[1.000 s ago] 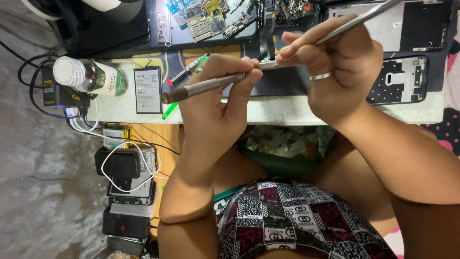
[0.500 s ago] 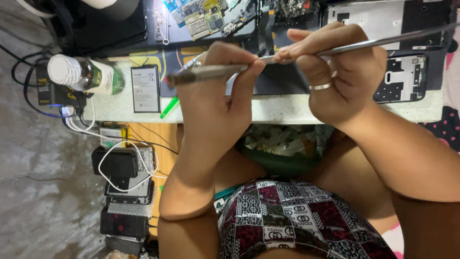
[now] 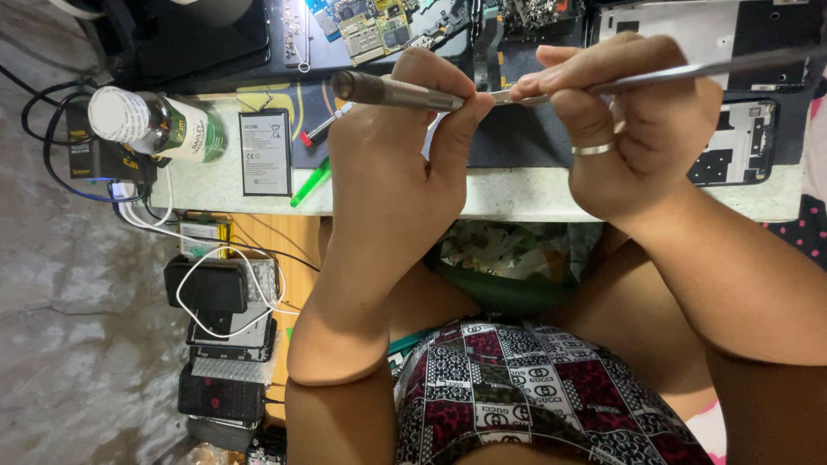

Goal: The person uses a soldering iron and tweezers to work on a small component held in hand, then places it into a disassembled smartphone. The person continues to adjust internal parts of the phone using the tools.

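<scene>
My left hand (image 3: 392,142) grips a dark grey metal screwdriver handle (image 3: 388,89), held level above the table edge. My right hand (image 3: 633,120), with a silver ring on one finger, pinches long metal tweezers (image 3: 689,73) that run off to the right. The tweezer tips meet the screwdriver's tip between my two thumbs. Behind the hands, on a dark mat, lie a phone frame (image 3: 741,142), a silver back plate (image 3: 680,26) and circuit boards (image 3: 370,21).
A flat phone battery (image 3: 264,152), a green pen (image 3: 310,181) and a white-capped green bottle (image 3: 155,125) lie on the pale table (image 3: 517,194). Chargers, cables and stacked phones (image 3: 220,344) sit on a low shelf at left. My patterned shorts fill the bottom.
Both hands have lifted slightly toward the far side of the table, and the screwdriver has levelled out. The tweezers remain at the screwdriver's tip.
</scene>
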